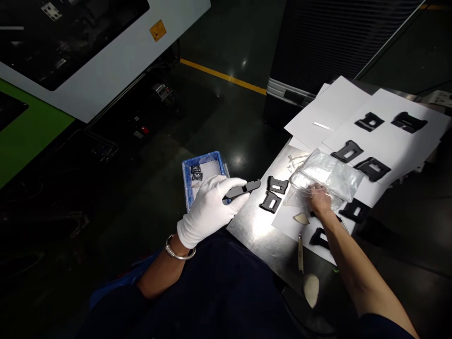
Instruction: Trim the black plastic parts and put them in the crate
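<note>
My left hand [213, 202], in a white glove, pinches a black plastic part [243, 189] between thumb and fingers, just right of a blue bin [186, 181]. My bare right hand [318, 198] reaches into or under a pile of clear plastic bags [326, 172] on the metal table [256, 223]. Its fingers are partly hidden by the plastic, and what they grip cannot be made out. Two black frame-shaped parts, an upper one [277, 185] and a lower one [270, 202], lie on the bare metal between my hands.
Several more black parts lie on white paper sheets [335, 106] at the right. A box cutter [300, 254] lies near the table's front edge. Small wrapped black pieces [197, 176] are in the bin. A white and green machine [116, 61] stands at the upper left.
</note>
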